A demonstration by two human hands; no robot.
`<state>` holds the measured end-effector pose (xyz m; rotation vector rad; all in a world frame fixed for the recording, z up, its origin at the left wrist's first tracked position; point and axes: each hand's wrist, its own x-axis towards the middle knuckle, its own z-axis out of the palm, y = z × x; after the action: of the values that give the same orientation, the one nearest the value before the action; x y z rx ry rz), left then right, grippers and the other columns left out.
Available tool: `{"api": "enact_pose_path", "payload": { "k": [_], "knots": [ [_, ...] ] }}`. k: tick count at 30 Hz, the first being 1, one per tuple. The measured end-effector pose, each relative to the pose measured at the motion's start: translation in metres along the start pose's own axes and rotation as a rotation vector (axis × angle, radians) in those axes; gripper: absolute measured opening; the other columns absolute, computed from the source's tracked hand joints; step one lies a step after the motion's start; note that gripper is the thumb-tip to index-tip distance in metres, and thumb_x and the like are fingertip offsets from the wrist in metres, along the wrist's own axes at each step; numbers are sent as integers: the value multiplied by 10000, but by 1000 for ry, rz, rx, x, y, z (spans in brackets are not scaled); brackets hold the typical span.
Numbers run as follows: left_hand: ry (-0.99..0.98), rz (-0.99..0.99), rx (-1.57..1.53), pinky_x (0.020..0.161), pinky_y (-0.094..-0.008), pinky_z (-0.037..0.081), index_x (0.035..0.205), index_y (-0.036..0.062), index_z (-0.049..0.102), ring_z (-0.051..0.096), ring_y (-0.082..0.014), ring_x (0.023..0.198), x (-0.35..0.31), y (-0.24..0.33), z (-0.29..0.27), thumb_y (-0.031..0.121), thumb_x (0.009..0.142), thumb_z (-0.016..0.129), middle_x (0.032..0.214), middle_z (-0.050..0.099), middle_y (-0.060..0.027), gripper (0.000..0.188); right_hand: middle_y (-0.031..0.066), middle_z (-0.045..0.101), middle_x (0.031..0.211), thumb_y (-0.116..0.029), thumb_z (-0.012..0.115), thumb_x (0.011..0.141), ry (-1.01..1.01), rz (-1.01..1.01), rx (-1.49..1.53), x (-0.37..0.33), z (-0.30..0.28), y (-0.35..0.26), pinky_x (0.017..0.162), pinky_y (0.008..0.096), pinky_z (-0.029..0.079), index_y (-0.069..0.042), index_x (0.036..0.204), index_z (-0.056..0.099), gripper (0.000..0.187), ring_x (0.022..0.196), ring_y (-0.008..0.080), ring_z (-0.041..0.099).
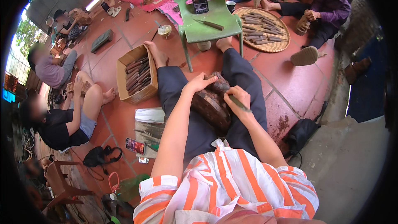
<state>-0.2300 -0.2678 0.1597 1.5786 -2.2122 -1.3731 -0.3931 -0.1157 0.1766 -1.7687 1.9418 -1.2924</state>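
Though near chair [224,16], box [143,95] — carving [212,110]

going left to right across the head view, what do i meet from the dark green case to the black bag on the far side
dark green case → cardboard box → left hand → right hand gripping a tool → black bag

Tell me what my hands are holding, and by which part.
Your left hand holds a dark carved piece by its knobbly far end. Your right hand grips a slim tool, but exactly which part can't be told.
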Motion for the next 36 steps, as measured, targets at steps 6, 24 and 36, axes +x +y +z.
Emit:
{"api": "enact_pose_path", "payload": {
  "k": [6,24,36],
  "knots": [
    [28,3,51,994,-405,406,1256,-61,493,536,-352,1187,8,-10,-5,782,704,568,1250,550,-276,1010,85,609,719,-146,673,708,-32,-41,51,5,-5,-9,593,375,499,-57,706,651,92,651,278,626],
    [-15,13,23,987,-373,405,1271,-48,501,542,-319,1179,-3,-3,-10,773,708,573,1248,565,-244,998,105,635,688,-104,701,707,-35,184,162,8,-1,-1,606,318,495,-20,734,665,96,626,232,643],
    [37,-8,45,937,-384,438,1212,-13,550,587,-306,1116,-1,-4,0,821,665,553,1181,611,-222,998,38,633,652,-63,667,796,-108,181,368,-7,-1,24,572,240,453,46,753,640,120,627,51,554]
  ]
}}
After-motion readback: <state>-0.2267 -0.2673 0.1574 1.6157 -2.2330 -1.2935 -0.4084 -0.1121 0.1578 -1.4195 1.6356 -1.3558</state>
